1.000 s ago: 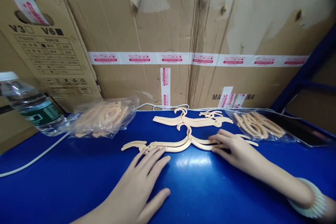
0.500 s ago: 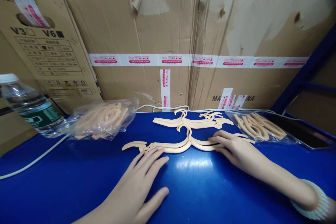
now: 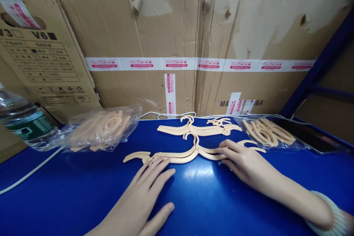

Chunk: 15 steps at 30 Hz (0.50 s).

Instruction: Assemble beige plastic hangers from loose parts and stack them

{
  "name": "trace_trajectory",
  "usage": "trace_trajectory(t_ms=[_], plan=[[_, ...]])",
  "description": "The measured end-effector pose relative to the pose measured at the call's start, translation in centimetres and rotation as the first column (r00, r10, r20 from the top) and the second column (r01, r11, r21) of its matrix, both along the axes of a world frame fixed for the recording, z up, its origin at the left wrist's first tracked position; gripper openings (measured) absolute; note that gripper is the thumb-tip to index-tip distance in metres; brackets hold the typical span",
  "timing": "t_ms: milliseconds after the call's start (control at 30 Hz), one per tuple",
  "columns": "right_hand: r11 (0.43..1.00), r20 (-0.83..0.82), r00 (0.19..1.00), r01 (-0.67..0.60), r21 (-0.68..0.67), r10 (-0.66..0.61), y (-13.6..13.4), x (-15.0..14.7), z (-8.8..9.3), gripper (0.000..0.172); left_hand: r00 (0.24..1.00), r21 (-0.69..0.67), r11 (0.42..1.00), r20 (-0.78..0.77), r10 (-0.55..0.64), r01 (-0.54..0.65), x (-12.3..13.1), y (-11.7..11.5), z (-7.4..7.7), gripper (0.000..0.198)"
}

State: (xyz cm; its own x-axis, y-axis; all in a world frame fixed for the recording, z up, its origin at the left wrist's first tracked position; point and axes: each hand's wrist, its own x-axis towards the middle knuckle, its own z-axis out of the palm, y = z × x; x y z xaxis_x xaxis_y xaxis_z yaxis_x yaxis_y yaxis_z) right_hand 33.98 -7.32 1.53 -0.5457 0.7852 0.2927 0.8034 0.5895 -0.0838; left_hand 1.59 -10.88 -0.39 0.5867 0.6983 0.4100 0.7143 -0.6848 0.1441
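Observation:
A beige folding clothes hanger (image 3: 179, 158) lies flat on the blue table, its arms spread and its hook pointing away from me. My left hand (image 3: 146, 188) rests with stretched fingers, the fingertips touching the hanger's left arm near its joint; the thumb stands apart. On the other side, my right hand (image 3: 243, 162) has its fingers over the right arm and its thumb at the near edge, holding it. That hand covers the right joint. Just behind lies a second beige hanger (image 3: 177, 129), also unfolded, with small loose hook-like pieces (image 3: 219, 121) beside it.
A clear bag of beige hanger parts (image 3: 102, 129) sits left, near a water bottle (image 3: 27, 125). Another bag of parts (image 3: 265, 132) and a dark phone-like slab (image 3: 306, 136) are at right. Cardboard (image 3: 143, 37) walls the back; a white cable (image 3: 35, 169) crosses the left.
The camera view has shifted slightly, so most things sit a little further left. Both hands stay at the same hanger, with hardly any movement against it.

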Motion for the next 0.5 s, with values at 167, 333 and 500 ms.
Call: trace_trajectory(t_ms=[167, 333, 500], plan=[[0.998, 0.025, 0.998, -0.058, 0.032, 0.057, -0.6, -1.2, -0.2, 0.033, 1.0, 0.001, 1.0, -0.027, -0.013, 0.013, 0.1, 0.0, 0.1, 0.047], [1.0, 0.014, 1.0, -0.006, 0.009, 0.006, 0.0, -0.6, -0.5, 0.033, 0.99, 0.024, 0.999, -0.134, -0.04, 0.044, 0.0, 0.3, 0.8, 0.049], [1.0, -0.013, 1.0, -0.002, 0.012, 0.003, 0.2, -0.5, -0.5, 0.031, 0.984, 0.039, 0.998, -0.17, -0.046, 0.053, -0.4, 0.5, 1.0, 0.049]])
